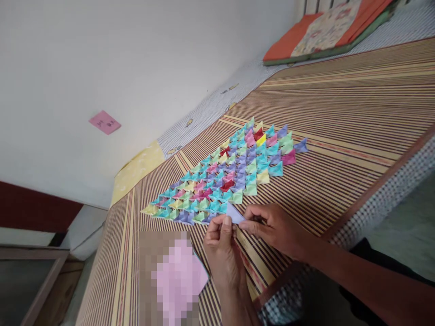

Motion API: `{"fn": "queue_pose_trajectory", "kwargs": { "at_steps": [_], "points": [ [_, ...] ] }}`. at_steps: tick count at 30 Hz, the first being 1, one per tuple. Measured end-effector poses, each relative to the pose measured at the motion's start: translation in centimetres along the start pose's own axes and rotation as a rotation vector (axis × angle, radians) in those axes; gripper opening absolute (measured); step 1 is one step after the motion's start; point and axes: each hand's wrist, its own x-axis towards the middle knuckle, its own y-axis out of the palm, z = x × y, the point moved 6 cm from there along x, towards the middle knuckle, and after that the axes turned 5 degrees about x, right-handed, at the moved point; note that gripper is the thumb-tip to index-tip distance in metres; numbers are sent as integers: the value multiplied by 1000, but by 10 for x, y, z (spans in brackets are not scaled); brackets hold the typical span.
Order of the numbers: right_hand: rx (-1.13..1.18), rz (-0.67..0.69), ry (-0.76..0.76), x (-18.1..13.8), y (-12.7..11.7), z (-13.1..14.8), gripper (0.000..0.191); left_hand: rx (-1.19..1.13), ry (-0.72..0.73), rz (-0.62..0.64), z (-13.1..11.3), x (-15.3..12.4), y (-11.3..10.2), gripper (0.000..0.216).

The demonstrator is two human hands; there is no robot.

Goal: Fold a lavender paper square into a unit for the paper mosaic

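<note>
Nearest the camera, at about six o'clock, the left hand (222, 249) and the right hand (272, 228) meet over the striped mat (340, 136). Both pinch one small lilac fold (234, 213) of paper: the left thumb and fingers are closed on its lower left edge, the right thumb and forefinger closed on its right corner, so each hand is clamped on the same piece. The fold points up toward twelve o'clock and sits just at the near edge of the paper mosaic (231, 174), touching or almost touching the nearest row; which of the two cannot be told. At seven o'clock from the hands lies a blurred pink patch (178, 278) on the mat, its detail unreadable. The mosaic spreads from the hands toward one o'clock as a long diamond of many small folded pieces packed edge to edge, in teal, green, yellow, pink, purple and a few red. At four o'clock the mat's brown edge runs along a checked cloth (390, 190) that hangs over the side. Beyond the mosaic, toward eleven o'clock, a pale printed sheet (210, 108) shows between mat and white wall (136, 54), with a yellow cloth (139, 170) at ten o'clock. A pink note (104, 122) is stuck on the wall. Farthest, at one o'clock, lies an orange pad (326, 29).
</note>
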Motion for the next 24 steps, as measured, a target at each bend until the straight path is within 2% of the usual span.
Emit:
{"fn": "queue_pose_trajectory", "kwargs": {
  "at_steps": [7,11,18,24],
  "points": [
    [12,19,-29,-1,-1,13,29,-56,-80,73,-3,0,5,27],
    [112,83,27,-1,0,10,25,-47,-76,111,-5,1,4,24],
    [379,13,58,4,-7,3,24,21,-98,169,-4,-2,9,22],
    [401,33,65,4,-5,7,17,35,-123,154,-1,-1,8,26]
  ]
}}
